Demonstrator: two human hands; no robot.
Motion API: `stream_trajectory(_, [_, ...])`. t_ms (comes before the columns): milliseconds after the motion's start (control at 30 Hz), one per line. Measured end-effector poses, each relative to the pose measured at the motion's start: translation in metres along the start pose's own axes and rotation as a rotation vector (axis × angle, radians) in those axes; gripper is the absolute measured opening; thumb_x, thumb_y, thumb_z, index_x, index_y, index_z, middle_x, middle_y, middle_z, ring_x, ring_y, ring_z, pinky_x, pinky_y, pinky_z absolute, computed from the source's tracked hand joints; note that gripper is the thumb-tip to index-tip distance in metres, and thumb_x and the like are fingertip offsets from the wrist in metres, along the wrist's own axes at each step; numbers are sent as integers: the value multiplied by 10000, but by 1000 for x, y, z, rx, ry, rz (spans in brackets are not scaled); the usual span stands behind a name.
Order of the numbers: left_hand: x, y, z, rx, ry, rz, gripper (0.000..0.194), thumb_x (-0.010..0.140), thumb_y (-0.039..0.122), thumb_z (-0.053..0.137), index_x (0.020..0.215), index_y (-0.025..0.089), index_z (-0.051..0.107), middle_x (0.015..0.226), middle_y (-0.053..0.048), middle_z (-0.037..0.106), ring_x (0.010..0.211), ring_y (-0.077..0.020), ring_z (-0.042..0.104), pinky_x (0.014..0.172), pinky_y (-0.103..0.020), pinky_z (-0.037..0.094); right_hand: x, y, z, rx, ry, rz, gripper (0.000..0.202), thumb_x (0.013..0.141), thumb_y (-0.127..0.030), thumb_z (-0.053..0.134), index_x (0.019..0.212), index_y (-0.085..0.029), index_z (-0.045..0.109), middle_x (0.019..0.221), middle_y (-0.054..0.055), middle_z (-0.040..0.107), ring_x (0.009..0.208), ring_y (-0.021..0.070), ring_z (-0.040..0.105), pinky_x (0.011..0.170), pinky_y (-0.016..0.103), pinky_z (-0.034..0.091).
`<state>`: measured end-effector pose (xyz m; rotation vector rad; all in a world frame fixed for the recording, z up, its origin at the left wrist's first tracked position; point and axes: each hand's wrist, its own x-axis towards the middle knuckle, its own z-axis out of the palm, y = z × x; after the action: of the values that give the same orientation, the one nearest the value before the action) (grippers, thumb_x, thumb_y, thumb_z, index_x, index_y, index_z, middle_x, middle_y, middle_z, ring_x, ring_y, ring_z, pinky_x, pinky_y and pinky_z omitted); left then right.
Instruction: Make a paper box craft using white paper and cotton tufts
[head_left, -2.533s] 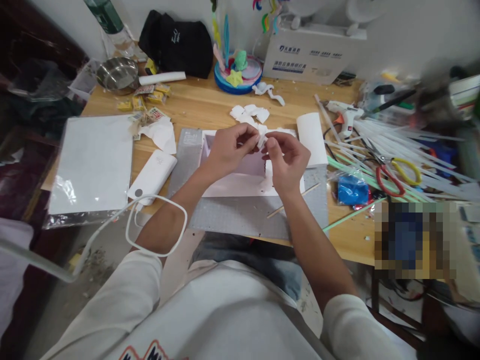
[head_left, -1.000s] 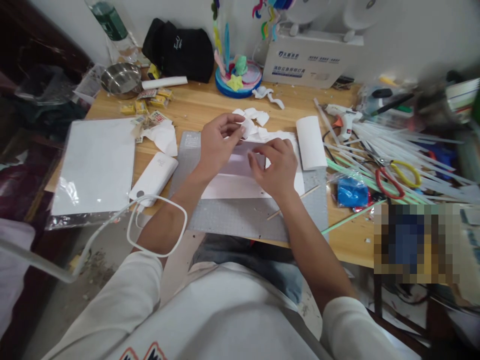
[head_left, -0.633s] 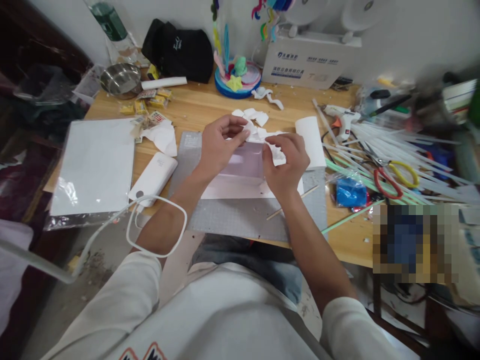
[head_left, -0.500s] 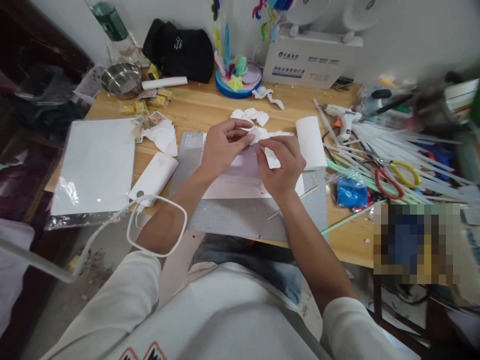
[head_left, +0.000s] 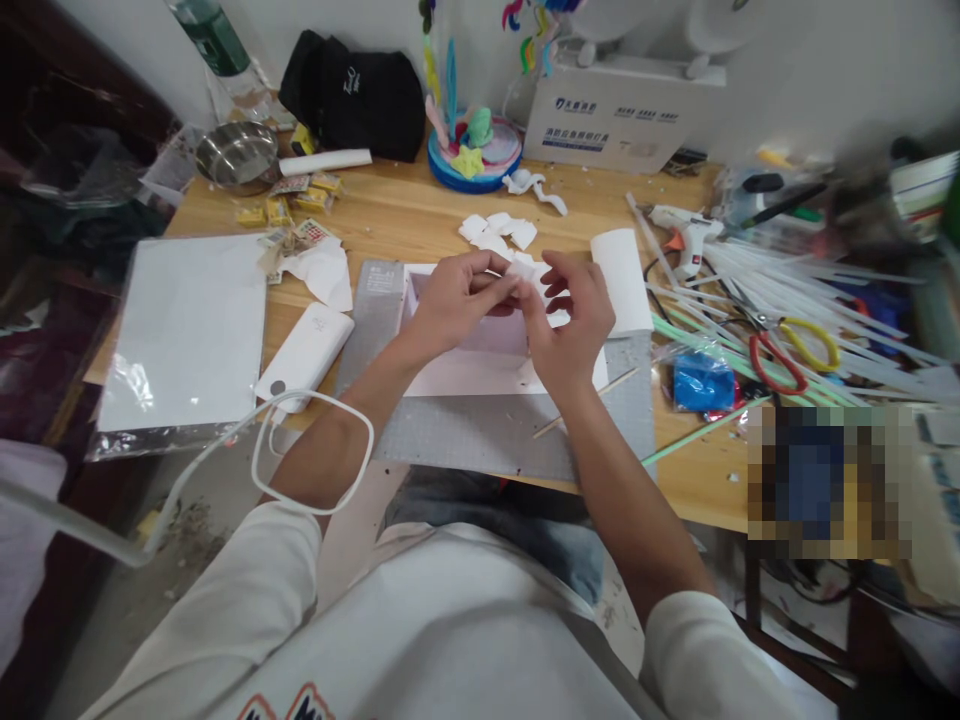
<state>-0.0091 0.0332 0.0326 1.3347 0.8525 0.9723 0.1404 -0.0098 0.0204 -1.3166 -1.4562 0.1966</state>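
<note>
Over the grey cutting mat (head_left: 457, 440), both hands meet above a white box-like paper form (head_left: 480, 370), covering part of it. My left hand (head_left: 466, 298) pinches a small piece of white paper (head_left: 520, 268) between thumb and fingertips; its shape is mostly hidden. The thumb of my right hand (head_left: 568, 318) presses at that piece, while the other right fingers curl loosely, apart from the thumb. A thin wooden stick (head_left: 586, 402) lies on the mat near my right forearm. Torn white paper scraps (head_left: 499, 232) lie just beyond the hands.
On the right are curled white paper (head_left: 622, 282), a glue gun (head_left: 691, 245), scissors (head_left: 780, 365) and many glue sticks (head_left: 832, 290). A white power bank (head_left: 307, 350) with a cable and a bagged white sheet pack (head_left: 187, 330) lie left. A blue-based craft (head_left: 469, 180) stands behind.
My right index finger has lifted away from its thumb, and the right thumb has come up against the left fingertips. My left hand has shifted slightly right and down.
</note>
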Motion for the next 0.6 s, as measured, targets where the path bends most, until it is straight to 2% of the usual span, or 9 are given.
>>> stream_trajectory(100, [-1, 2, 1, 33, -38, -28, 312, 824, 435, 809, 864, 154, 678, 796, -37, 747, 755, -143, 760, 722, -250, 630, 2, 4, 0, 108, -74, 83, 189, 943, -404, 616, 960, -233, 696, 876, 24, 673, 793, 137, 632, 638, 258, 521])
stream_trajectory(167, [-3, 4, 1, 32, -44, -33, 299, 815, 416, 819, 866, 148, 696, 790, -40, 747, 750, -140, 758, 701, -234, 623, 3, 8, 1, 152, -79, 107, 212, 958, -398, 598, 878, -219, 677, 829, 14, 669, 782, 130, 630, 645, 251, 509])
stream_trajectory(367, [-5, 11, 1, 28, -28, -63, 199, 833, 313, 790, 919, 143, 731, 826, -50, 769, 779, -139, 761, 682, -220, 614, 1, 14, 5, 230, -33, 175, 259, 974, -438, 570, 871, -207, 629, 786, -12, 639, 721, 106, 609, 636, 240, 491])
stream_trajectory(467, [-5, 10, 0, 33, -21, -56, 144, 843, 264, 769, 899, 136, 733, 799, -48, 765, 769, -140, 758, 676, -228, 612, 0, 12, 5, 213, -9, 157, 233, 975, -422, 566, 905, -210, 632, 817, 0, 640, 739, 114, 613, 635, 245, 497])
stream_trajectory(600, [-2, 5, 0, 87, 21, -22, 174, 840, 296, 783, 884, 135, 734, 774, -48, 761, 745, -140, 748, 681, -248, 611, -1, 3, 1, 34, 85, 21, 151, 945, -361, 609, 984, -222, 655, 848, 17, 617, 754, 132, 603, 645, 278, 514])
